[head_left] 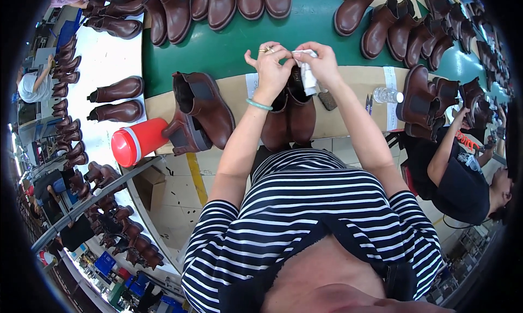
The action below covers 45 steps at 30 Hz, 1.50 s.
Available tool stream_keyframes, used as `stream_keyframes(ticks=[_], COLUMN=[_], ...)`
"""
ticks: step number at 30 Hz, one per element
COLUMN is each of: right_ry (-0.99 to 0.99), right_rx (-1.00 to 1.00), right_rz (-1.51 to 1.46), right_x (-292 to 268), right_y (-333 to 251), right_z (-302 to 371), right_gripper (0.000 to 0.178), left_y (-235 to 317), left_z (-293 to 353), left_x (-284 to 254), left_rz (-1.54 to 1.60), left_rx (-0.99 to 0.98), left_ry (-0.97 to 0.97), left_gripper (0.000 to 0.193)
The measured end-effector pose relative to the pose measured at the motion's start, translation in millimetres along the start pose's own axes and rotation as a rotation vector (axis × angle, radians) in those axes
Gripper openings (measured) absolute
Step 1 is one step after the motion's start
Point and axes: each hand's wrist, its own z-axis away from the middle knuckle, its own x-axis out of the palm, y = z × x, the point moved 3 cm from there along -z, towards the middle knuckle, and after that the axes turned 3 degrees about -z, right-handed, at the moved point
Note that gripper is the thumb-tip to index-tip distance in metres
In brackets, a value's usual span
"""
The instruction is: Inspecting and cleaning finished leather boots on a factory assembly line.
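A pair of dark brown ankle boots [287, 121] stands at the bench edge right in front of me, with the black inside of the shafts partly showing. Over the shafts, my left hand [270, 68] pinches thumb and forefinger together, its other fingers curled apart; what lies in the pinch is too small to make out. Fingertip to fingertip with it, my right hand [321, 63] grips a white cloth [309, 80] that hangs down beside the shafts. A small dark brown block [327, 100] lies on the cardboard below my right hand.
Left on the cardboard-edged bench stand more brown boots [204, 108] and a red jug [139, 141]. To the right are a clear bottle [388, 95], small snips [369, 104] and stacked boots [418, 98]. Boot rows line the green surface [229, 46]. A co-worker [460, 171] sits at right.
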Motion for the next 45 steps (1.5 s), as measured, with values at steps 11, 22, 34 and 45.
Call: stream_keyframes(ticks=[11,22,34,45], right_ry=[-0.311,-0.355,-0.203,0.213], right_rx=[0.033,-0.071,0.274,0.096], right_rz=[0.079,0.661,-0.382,1.107], right_x=[-10.8,22.1,-162.6,-175.6], right_y=[-58.5,-57.4,4.5,102.0], right_z=[-6.0,-19.1,64.9,144.3], right_gripper=[0.019,0.023,0.015,0.038], left_y=[-40.3,-55.3,-37.0,33.7], left_z=[20.4,18.0,13.0,76.1], left_x=[-44.0,-27.6,-111.3,-72.1], left_rz=[0.568,0.823,0.952,0.18], left_rx=[-0.319,-0.278,-0.504,-0.296], left_ry=[-0.182,-0.098,-0.092,-0.384], left_gripper=[0.042,0.014,0.026,0.03])
